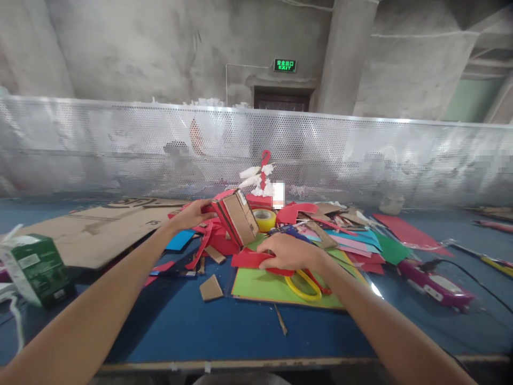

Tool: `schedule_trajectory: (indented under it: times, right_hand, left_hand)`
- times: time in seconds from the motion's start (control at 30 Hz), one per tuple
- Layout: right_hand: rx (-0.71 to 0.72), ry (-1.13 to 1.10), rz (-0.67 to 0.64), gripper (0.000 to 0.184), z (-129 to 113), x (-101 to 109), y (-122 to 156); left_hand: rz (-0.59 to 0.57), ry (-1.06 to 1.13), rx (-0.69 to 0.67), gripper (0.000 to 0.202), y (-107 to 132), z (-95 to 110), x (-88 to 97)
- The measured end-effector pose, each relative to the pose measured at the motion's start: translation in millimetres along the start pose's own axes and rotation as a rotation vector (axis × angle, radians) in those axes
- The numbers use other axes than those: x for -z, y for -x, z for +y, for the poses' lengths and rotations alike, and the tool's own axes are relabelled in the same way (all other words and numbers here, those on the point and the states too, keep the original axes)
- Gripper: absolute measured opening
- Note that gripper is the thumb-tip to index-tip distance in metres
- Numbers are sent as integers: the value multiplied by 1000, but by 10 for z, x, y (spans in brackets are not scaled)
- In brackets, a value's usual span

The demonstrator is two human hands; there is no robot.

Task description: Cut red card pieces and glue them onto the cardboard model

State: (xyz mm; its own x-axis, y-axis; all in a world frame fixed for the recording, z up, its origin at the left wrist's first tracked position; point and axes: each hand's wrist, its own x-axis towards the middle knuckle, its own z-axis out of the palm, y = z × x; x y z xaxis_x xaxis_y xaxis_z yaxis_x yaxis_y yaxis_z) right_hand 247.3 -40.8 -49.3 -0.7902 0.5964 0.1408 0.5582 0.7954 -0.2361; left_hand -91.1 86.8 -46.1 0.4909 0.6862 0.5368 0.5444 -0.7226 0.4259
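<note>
A small brown cardboard box (pixel 236 218) with a red side is tilted above the littered table. My left hand (pixel 193 215) grips it by its left edge, fingers closed round the red side. My right hand (pixel 287 251) is low beside the box, its fingers curled down onto a piece of red paper (pixel 246 260). Under that hand lie bright green paper sheets (pixel 256 286) and yellow-handled scissors (pixel 303 289). A roll of yellow tape (pixel 264 219) sits just behind the box. My right fingertips are partly hidden.
A flattened cardboard sheet (pixel 108 232) and a green carton (pixel 38 270) lie to the left. Coloured paper (pixel 352 240) and cardboard scraps (pixel 211 287) cover the middle. On the right is a purple corded device (pixel 436 286). A perforated metal screen (pixel 132 144) stands behind.
</note>
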Motion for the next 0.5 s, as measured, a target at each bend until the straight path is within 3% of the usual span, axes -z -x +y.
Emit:
schedule_trajectory:
  times: [0.13, 0.3, 0.5]
  right_hand:
    - [-59, -142, 144, 17, -32, 98, 59]
    - [-59, -504, 240, 28, 31, 152, 84]
    - [-76, -435, 470, 36, 54, 219, 122]
  left_hand:
    - [7, -28, -3, 43, -4, 4, 11]
    - [7, -21, -9, 40, 9, 10, 19]
    - [57, 39, 38, 30, 31, 73, 58]
